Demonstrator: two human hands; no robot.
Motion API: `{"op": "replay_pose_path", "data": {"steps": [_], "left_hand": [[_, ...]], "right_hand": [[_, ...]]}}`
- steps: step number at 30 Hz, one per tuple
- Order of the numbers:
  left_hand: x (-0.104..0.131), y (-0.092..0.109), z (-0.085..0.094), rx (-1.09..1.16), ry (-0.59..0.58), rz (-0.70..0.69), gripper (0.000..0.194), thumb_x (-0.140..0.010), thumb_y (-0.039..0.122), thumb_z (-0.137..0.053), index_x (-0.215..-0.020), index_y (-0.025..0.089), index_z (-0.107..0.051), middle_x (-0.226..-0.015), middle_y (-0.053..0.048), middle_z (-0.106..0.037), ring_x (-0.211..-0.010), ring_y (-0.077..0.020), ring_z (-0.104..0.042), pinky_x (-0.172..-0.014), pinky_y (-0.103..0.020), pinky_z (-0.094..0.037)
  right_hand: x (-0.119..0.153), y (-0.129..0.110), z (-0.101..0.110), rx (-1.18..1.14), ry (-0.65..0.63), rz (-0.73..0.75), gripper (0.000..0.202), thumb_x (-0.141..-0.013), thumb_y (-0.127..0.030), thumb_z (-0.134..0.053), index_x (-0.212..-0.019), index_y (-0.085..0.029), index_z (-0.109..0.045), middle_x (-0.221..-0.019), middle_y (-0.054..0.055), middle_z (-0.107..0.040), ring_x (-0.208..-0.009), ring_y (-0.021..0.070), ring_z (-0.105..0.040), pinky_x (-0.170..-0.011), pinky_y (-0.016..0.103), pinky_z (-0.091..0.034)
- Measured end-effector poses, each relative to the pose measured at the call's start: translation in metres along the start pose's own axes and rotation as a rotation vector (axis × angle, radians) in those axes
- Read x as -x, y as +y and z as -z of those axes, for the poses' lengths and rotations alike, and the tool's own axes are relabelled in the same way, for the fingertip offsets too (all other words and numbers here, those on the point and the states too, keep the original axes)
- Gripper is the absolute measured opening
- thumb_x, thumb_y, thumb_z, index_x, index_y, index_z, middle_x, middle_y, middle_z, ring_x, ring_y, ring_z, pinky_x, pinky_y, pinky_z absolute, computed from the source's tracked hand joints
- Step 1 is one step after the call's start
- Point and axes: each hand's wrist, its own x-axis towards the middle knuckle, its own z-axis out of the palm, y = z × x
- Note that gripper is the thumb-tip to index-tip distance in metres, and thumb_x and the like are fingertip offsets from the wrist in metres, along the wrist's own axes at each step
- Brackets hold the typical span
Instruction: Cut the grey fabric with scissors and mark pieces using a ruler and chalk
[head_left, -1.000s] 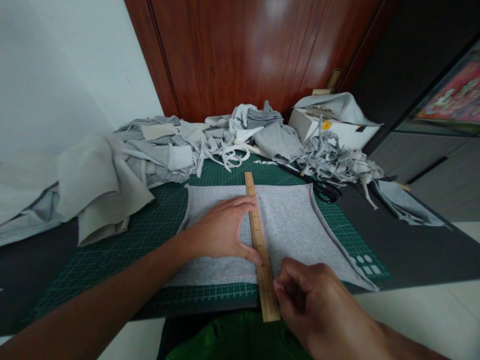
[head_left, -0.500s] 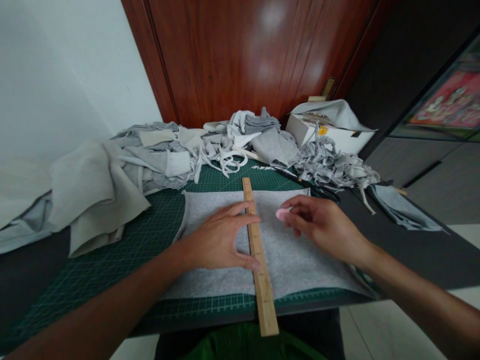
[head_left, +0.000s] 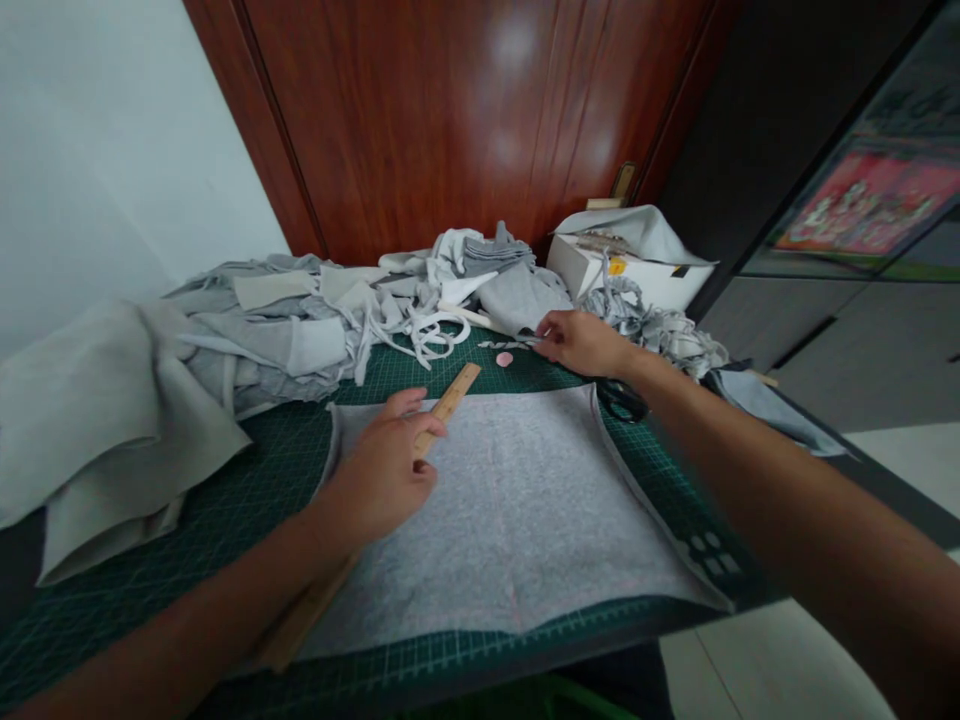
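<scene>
A light grey piece of cloth [head_left: 517,500] lies spread on the green cutting mat [head_left: 240,510], with a faint pinkish line down its middle. My left hand [head_left: 390,465] is closed around a wooden ruler [head_left: 456,390], which slants across the cloth's left side and passes partly beneath my forearm. Beyond the cloth's far edge, my right hand [head_left: 577,340] pinches the blade end of a pair of scissors; their black handles [head_left: 621,400] show below my wrist. A round pink piece of chalk [head_left: 504,359] rests on the mat left of my right fingers.
Heaped grey and white fabric scraps [head_left: 277,320] line the back of the table. A white box [head_left: 637,270] stands at the back right, near a tangle of cloth strips [head_left: 675,335]. Larger beige fabric [head_left: 97,400] is piled at the left. Behind is a wooden door [head_left: 435,120].
My left hand has swung the ruler leftward from the cloth's middle into a slant. My right hand has let go of the pink chalk on the mat and reached back to the scissors.
</scene>
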Motion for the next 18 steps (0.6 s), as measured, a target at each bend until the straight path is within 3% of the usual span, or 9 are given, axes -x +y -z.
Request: {"op": "replay_pose_path", "data": {"steps": [3,7,11,14,18], "left_hand": [[-0.007,-0.028,0.014,-0.146,-0.007,0.005,0.043,-0.073,0.008,-0.055,-0.113,0.019,-0.068,-0.158,-0.014,-0.045,-0.144,-0.0318,-0.051,-0.125,-0.054,-0.037],[-0.02,-0.042,0.03,-0.279,0.058,-0.002,0.035,-0.076,0.012,-0.054,-0.108,0.017,-0.068,-0.153,-0.017,-0.05,-0.146,-0.036,-0.047,-0.124,-0.055,-0.037],[-0.04,-0.012,0.028,-0.28,0.086,-0.073,0.04,-0.083,0.02,-0.055,-0.121,0.018,-0.065,-0.144,-0.014,-0.058,-0.14,-0.031,-0.053,-0.122,-0.047,-0.04],[-0.06,0.012,0.017,-0.22,-0.012,-0.126,0.041,-0.086,0.023,-0.053,-0.124,0.013,-0.066,-0.132,-0.017,-0.066,-0.131,-0.0305,-0.06,-0.116,-0.044,-0.045],[-0.081,0.019,0.011,-0.233,-0.122,-0.137,0.04,-0.082,0.032,-0.065,-0.118,0.016,-0.071,-0.116,-0.013,-0.073,-0.118,-0.0299,-0.066,-0.106,-0.042,-0.051]], "right_hand": [[0.028,0.027,0.021,0.137,-0.102,-0.023,0.014,-0.082,-0.015,-0.071,-0.094,-0.019,-0.076,-0.084,0.005,-0.077,-0.079,0.0218,-0.07,-0.073,0.03,-0.049],[0.065,0.056,0.017,0.237,-0.188,-0.039,0.022,-0.079,-0.009,-0.07,-0.098,-0.017,-0.077,-0.087,0.008,-0.078,-0.078,0.0228,-0.072,-0.07,0.029,-0.049],[0.081,0.064,0.006,0.297,-0.185,-0.033,0.027,-0.087,-0.012,-0.062,-0.11,-0.015,-0.075,-0.101,0.011,-0.079,-0.09,0.0243,-0.074,-0.079,0.028,-0.051],[0.08,0.062,0.005,0.342,-0.17,-0.034,0.032,-0.085,-0.011,-0.061,-0.115,-0.011,-0.073,-0.116,0.018,-0.076,-0.102,0.0284,-0.072,-0.086,0.03,-0.05],[0.075,0.059,0.008,0.362,-0.229,-0.026,0.036,-0.081,-0.008,-0.065,-0.116,-0.011,-0.07,-0.113,0.018,-0.077,-0.103,0.0286,-0.073,-0.084,0.03,-0.051]]}}
